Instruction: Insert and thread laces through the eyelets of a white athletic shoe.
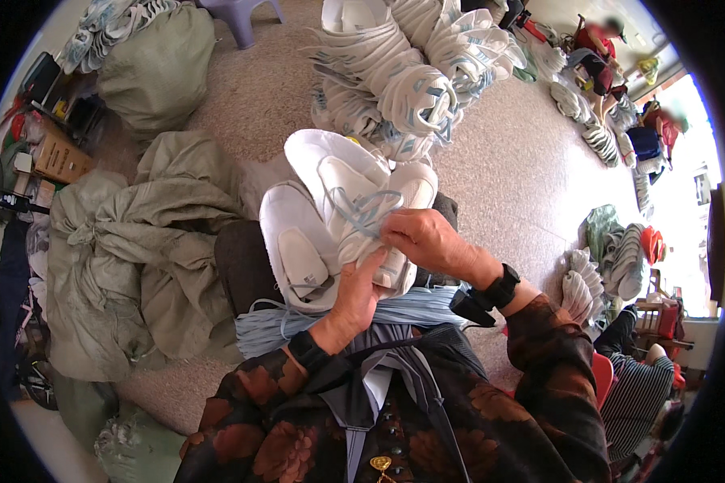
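White shoe uppers lie in a stack on my lap. My left hand [353, 296] grips the near edge of one shoe upper [354, 235], its thumb pressed on top. A grey-blue shoelace [370, 211] crosses this upper's front in loose loops. My right hand [431, 240] is closed, with fingertips pinched on the lace at the upper's right side; the lace end is hidden. To the left, another white upper [275, 233] shows its pale inside and tongue. Across my lap, below the uppers, lies a bundle of light-blue laces [270, 330].
Beyond my knees, stacked white uppers [411, 88] stand on the speckled floor [507, 181]. Knotted olive sacks [105, 249] lie at left, below a full sack [157, 68]. A purple stool [240, 20] stands at the far left. Another person [640, 394] sits at right, near more upper bundles [620, 262].
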The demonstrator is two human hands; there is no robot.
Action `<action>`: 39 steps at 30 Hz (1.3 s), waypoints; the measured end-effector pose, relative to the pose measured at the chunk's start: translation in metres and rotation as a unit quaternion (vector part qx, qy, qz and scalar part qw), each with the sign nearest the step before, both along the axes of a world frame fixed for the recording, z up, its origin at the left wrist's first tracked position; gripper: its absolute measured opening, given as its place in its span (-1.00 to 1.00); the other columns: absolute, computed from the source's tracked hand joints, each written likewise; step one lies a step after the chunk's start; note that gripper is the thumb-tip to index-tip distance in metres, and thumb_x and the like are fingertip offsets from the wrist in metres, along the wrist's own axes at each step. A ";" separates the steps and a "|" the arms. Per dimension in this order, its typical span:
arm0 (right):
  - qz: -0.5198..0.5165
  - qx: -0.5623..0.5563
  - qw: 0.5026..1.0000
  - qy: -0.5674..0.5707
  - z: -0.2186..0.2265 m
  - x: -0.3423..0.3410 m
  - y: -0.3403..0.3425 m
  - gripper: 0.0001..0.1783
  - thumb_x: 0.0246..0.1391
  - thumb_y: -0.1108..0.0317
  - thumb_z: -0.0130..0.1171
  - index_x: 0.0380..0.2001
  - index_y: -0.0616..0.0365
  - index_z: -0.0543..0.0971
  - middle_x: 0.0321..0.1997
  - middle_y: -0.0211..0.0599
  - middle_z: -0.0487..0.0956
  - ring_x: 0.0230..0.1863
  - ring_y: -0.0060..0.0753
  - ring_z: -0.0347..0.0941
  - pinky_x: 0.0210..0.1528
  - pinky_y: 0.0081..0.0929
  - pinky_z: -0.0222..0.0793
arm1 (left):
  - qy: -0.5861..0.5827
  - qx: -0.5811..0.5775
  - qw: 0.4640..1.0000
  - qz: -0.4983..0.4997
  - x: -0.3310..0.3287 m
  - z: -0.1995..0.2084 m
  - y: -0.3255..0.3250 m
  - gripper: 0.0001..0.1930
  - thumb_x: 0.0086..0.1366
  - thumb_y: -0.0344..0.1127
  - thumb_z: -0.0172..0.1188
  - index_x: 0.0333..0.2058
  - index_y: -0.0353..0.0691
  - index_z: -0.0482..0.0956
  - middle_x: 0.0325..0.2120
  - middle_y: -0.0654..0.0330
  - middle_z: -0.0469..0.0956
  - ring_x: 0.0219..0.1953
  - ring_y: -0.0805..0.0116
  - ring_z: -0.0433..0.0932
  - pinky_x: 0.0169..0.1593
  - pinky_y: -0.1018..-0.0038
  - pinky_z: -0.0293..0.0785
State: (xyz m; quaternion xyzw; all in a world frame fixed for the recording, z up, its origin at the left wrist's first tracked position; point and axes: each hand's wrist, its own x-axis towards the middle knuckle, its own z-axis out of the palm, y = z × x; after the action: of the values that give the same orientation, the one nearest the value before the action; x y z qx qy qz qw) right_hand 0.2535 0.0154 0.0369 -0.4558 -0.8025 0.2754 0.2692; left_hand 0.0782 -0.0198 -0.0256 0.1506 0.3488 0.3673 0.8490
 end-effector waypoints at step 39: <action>-0.086 -0.009 0.994 -0.067 -0.010 0.013 -0.043 -0.72 0.20 0.23 0.18 -0.47 0.21 0.45 -0.59 -0.02 0.50 -0.50 0.05 0.53 -0.46 -0.13 0.39 | 0.028 -0.101 0.991 -0.078 0.001 -0.006 0.014 -0.69 0.38 -0.23 0.19 0.05 -0.14 0.50 -0.06 0.24 0.57 -0.01 0.32 0.56 0.05 0.30 0.50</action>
State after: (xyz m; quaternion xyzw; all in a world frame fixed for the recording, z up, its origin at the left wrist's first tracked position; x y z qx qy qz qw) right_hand 0.2665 -0.0275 0.0271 -0.5432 -0.7738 0.2273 0.2333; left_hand 0.0789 -0.0062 -0.0313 0.1008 0.3947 0.2586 0.8759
